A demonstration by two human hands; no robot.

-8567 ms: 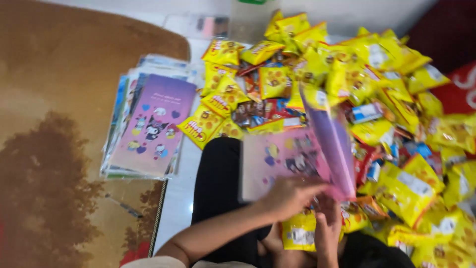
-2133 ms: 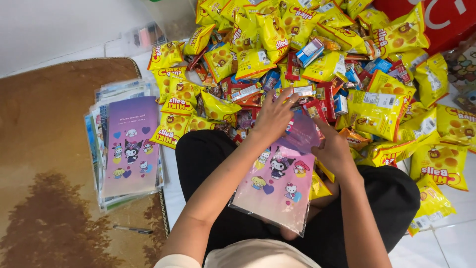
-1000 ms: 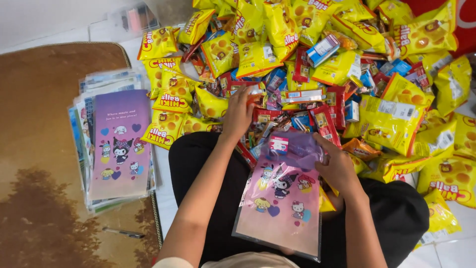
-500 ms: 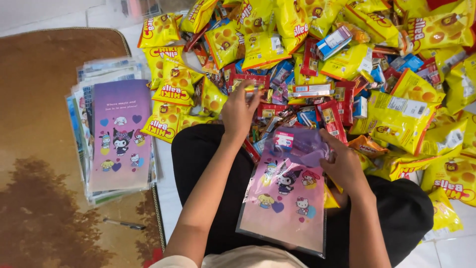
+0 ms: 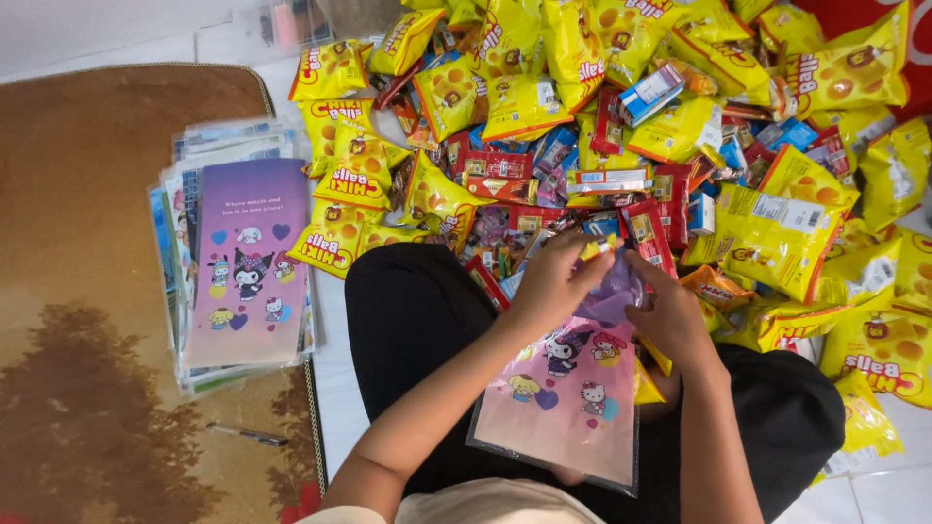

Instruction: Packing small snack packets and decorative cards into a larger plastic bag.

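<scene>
Pink bag: a clear-backed pink and purple gift bag (image 5: 568, 408) printed with cartoon figures lies on the person's lap, mouth pointing away from the body toward the snack heap.
Left hand: the left hand (image 5: 555, 283) is closed at the bag's mouth, fingers pinched around a small yellow-tipped item that looks like a sweet or small packet; too small to tell which.
Right hand: the right hand (image 5: 670, 315) grips the purple upper edge of the bag from the other side, fingers curled on the film and holding the opening up.
Snack heap: yellow snack packets (image 5: 777, 228) are piled with red wrappers (image 5: 646, 228) and small blue boxes (image 5: 650, 92) on the floor just beyond the knees, touching and overlapping one another.
Bag stack: a pile of flat printed bags (image 5: 243, 257), with a purple one on top, rests at the edge of a brown rug (image 5: 87, 408), well apart from both hands.
Pen: a slim pen (image 5: 248, 434) lies on the rug below the stack.
Risk, mouth: my judgement is that the thin film could fold shut if the right hand slackens, so the item would catch on the rim.
Risk, slide: the bag lies loose on a sloping lap; anything inside could spill out the mouth.
Risk, heap: packets touching the knees could slip onto the bag.
</scene>
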